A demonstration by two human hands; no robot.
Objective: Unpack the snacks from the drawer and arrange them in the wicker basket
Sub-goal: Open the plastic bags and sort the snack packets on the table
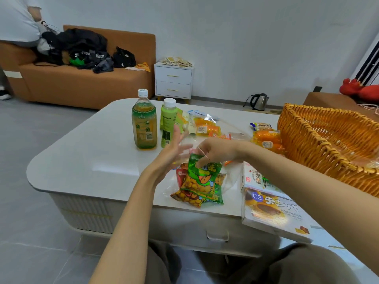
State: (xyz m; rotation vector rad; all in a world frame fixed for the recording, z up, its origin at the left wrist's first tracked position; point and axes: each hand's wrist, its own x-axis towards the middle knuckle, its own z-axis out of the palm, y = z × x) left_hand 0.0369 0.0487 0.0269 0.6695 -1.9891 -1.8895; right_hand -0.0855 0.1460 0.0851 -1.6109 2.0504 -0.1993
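Observation:
My right hand (215, 151) pinches the top of a green and yellow snack packet (202, 179), which hangs over a clear plastic bag (229, 181) holding more such packets (188, 196) on the white table (86, 152). My left hand (172, 154) is open, fingers spread, just left of the packet and touching the clear plastic. The wicker basket (320, 144) stands at the right of the table. Two snack boxes (270, 210) lie at the table's front right edge. The drawer (217, 235) under the tabletop looks closed.
Two green drink bottles (144, 121) (168, 121) stand behind my hands. Orange wrapped snacks (207, 127) (266, 140) lie between the bottles and the basket. A sofa with bags, a white nightstand (174, 82) and a kettle (259, 101) are farther back. Another person sits at the far left.

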